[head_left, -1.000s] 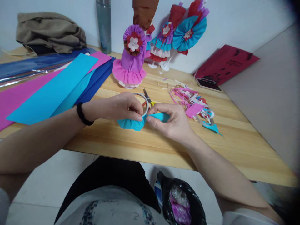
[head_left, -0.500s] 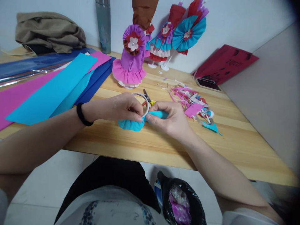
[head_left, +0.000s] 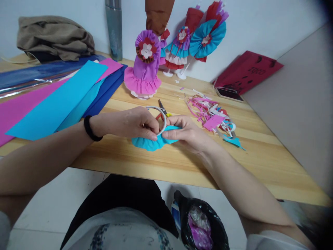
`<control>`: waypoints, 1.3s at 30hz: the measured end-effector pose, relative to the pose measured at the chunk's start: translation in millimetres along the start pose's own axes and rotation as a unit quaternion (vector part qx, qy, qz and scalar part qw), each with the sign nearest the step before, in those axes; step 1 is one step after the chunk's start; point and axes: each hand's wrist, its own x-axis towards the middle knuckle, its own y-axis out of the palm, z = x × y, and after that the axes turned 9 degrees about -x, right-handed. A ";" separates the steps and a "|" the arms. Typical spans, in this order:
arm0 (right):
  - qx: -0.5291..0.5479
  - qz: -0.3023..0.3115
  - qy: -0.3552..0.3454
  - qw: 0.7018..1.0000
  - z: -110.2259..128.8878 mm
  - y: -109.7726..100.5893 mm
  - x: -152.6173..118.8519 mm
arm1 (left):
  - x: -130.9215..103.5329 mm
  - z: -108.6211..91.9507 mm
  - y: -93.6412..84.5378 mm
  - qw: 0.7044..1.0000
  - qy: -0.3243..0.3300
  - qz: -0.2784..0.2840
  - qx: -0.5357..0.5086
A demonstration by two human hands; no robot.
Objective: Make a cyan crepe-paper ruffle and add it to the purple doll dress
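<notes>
Above the wooden table, my left hand (head_left: 142, 123) is closed on the upper edge of a gathered blue crepe paper strip (head_left: 149, 143). A thin white tape roll (head_left: 164, 122) stands between my hands, its ring against the left fingers. My right hand (head_left: 183, 130) pinches the same strip beside the roll, thumb on top. Pleats fan out below my left fingers, while the strip's right part lies smoother in my right hand. Behind the roll, scissors (head_left: 163, 107) with yellow and red handles lie on the table.
Flat paper sheets (head_left: 65, 93) spread at the left. Ruffled paper dresses (head_left: 145, 74) stand at the back. Pink and white scraps (head_left: 212, 113) lie right of my hands, near a phone (head_left: 229, 93) and a red bag (head_left: 249, 71). A black trash bag (head_left: 221, 222) is below the table edge (head_left: 145, 178).
More of the pleated blue strip shows below my fingers. My right hand has shifted slightly down and its fingers sit differently on the paper.
</notes>
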 end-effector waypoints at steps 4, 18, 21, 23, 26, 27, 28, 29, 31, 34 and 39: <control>0.040 0.013 0.014 0.999 -4.8 2.3 2.5 | 0.1 2.5 -2.2 1.000 -0.009 0.002 -0.011; 0.125 0.051 0.017 0.991 -11.8 3.6 6.6 | 3.9 -2.8 1.8 0.995 0.005 0.037 -0.094; 0.126 0.050 0.021 0.991 -12.0 3.6 6.4 | 3.1 -4.2 0.2 0.992 -0.010 0.041 -0.117; 0.121 0.048 0.018 0.991 -12.0 4.4 6.1 | 2.8 -3.9 -0.7 0.991 -0.023 0.042 -0.125; 0.109 0.029 0.000 0.994 -11.8 6.3 5.8 | 3.1 -2.1 -0.3 0.992 -0.042 0.025 -0.113; 0.104 0.017 -0.005 0.994 -11.7 7.1 5.8 | 3.2 -1.5 0.4 0.993 -0.047 0.011 -0.110; 0.097 0.005 -0.008 0.995 -11.5 7.7 5.7 | 3.3 -0.9 1.3 0.993 -0.052 -0.003 -0.107; 0.090 -0.008 -0.010 0.996 -11.4 8.3 5.6 | 3.3 -0.4 2.2 0.993 -0.056 -0.018 -0.106; 0.070 -0.032 -0.015 0.997 -10.9 8.8 5.3 | 3.2 0.1 4.1 0.992 -0.061 -0.036 -0.103; 0.008 -0.060 -0.039 0.997 -8.8 7.2 4.1 | 2.6 0.0 5.8 0.992 -0.068 -0.043 -0.100; -0.106 -0.056 -0.061 0.991 -0.5 0.9 0.0 | 0.6 -0.1 3.0 0.989 -0.066 -0.042 -0.127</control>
